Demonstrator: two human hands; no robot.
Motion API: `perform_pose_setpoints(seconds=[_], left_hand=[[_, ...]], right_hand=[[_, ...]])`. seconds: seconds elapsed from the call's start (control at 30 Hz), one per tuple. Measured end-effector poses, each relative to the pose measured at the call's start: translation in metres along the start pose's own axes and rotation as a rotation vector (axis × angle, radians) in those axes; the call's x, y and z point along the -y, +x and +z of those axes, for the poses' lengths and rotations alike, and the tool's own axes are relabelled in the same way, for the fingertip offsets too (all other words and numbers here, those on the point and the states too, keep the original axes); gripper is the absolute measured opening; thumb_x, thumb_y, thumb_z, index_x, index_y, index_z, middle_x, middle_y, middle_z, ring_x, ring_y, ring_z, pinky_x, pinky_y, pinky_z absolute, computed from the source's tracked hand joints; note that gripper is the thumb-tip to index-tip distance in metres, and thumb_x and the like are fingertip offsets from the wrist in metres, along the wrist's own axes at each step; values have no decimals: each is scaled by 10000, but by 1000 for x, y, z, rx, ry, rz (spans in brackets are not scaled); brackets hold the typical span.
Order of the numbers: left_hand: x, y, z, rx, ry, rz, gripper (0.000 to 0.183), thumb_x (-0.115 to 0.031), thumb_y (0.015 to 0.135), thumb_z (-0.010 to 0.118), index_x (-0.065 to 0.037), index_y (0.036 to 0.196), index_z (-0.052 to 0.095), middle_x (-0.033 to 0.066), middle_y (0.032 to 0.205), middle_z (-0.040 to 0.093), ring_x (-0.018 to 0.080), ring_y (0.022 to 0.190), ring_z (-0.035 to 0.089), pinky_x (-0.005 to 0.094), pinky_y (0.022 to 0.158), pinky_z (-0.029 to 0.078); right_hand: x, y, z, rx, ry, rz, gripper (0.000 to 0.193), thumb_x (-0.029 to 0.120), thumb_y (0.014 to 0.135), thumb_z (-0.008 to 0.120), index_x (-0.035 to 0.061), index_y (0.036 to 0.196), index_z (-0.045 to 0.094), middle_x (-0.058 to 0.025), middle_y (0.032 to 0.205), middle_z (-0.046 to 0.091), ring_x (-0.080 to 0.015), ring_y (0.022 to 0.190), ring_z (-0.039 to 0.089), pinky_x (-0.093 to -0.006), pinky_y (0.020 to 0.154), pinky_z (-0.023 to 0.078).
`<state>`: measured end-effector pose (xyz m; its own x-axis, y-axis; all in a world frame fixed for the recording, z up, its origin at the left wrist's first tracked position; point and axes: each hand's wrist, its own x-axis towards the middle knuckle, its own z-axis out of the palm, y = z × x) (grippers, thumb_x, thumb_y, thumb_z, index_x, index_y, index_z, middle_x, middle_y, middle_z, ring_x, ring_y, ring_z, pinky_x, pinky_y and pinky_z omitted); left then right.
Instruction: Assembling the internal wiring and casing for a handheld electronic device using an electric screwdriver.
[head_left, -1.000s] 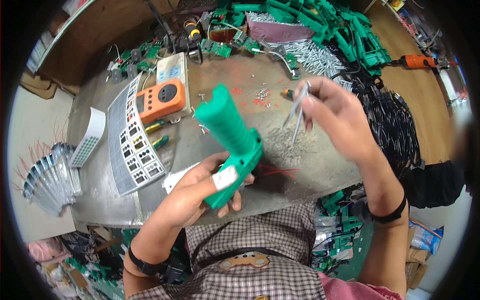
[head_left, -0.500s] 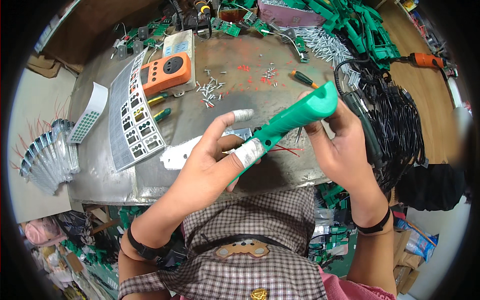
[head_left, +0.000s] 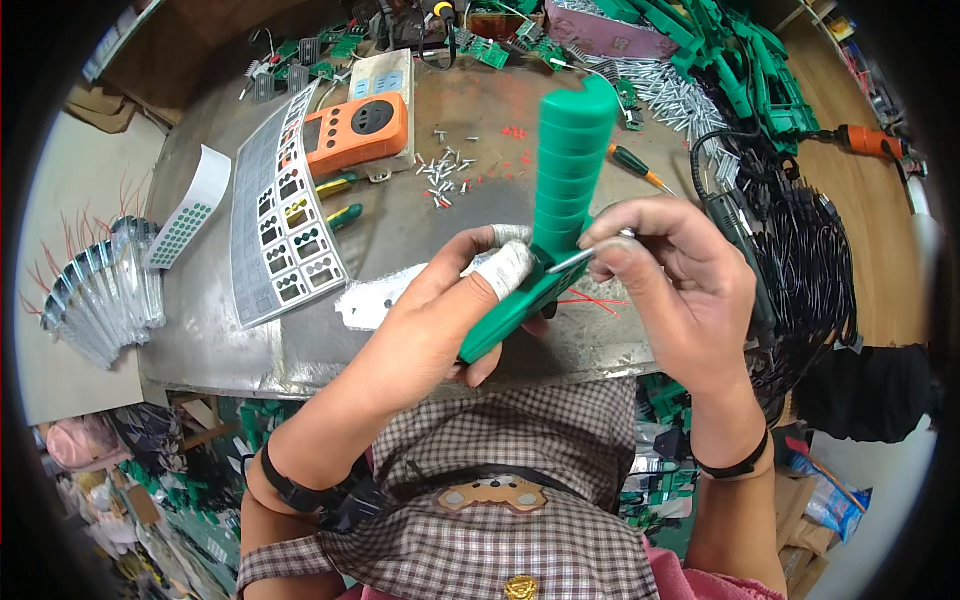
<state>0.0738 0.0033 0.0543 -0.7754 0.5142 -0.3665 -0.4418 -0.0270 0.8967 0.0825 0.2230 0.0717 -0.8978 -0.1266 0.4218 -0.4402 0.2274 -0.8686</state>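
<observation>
My left hand (head_left: 430, 315), with white tape on its thumb and a finger, is closed around the lower part of a green plastic tool housing (head_left: 570, 165). The ribbed, rounded handle of that housing points up and away from me. In a pinch of thumb and fingers, my right hand (head_left: 690, 285) holds a thin silver metal rod (head_left: 568, 262). Its near-left end meets the housing beside my left thumb; whether it sits in a hole I cannot tell. Two red wires (head_left: 595, 301) show just beyond the housing, and a whitish flat piece (head_left: 375, 300) lies left of it, partly behind my left hand.
An orange meter (head_left: 355, 130) and a printed picture sheet (head_left: 285, 215) stand at left. Small metal pieces (head_left: 440, 172) lie mid-table. Right are a screwdriver (head_left: 640, 168), a heap of silver rods (head_left: 675, 95), black cables (head_left: 800, 250) and green housings (head_left: 760, 80). Circuit boards (head_left: 490, 52) line the back.
The housing has turned so its handle stands more upright. My right hand has left the handle and now holds the silver rod against the housing. The view has shifted slightly.
</observation>
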Motion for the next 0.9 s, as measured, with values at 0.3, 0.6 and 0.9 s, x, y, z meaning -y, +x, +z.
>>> perform_pose_setpoints(seconds=[0.3, 0.6, 0.9], left_hand=[[-6, 5, 9, -127, 18, 57, 579, -488, 1075, 427, -64, 1465, 372, 113, 946, 675, 106, 543, 505, 249, 487, 391], [-25, 34, -3, -102, 652, 520, 775, -505, 974, 571, -28, 1538, 337, 186, 1238, 645, 222, 978, 651, 293, 790, 521], [28, 43, -6, 0, 1300, 594, 844, -257, 660, 923, -41, 1368, 518, 188, 1376, 561, 351, 1263, 528, 464, 1080, 393]], right_hand=[[6, 14, -5, 44, -513, -265, 329, 117, 671, 932, 21, 795, 643, -49, 734, 611, -146, 709, 603, -288, 648, 468], [-18, -14, -44, 315, 13, 202, 426, 163, 929, 702, -27, 1296, 596, -203, 1416, 565, -312, 1193, 634, -417, 1023, 501], [-37, -83, 30, -557, 767, 694, 537, 312, 1106, 403, -22, 1521, 333, -163, 1497, 487, -251, 1269, 601, -406, 1037, 535]])
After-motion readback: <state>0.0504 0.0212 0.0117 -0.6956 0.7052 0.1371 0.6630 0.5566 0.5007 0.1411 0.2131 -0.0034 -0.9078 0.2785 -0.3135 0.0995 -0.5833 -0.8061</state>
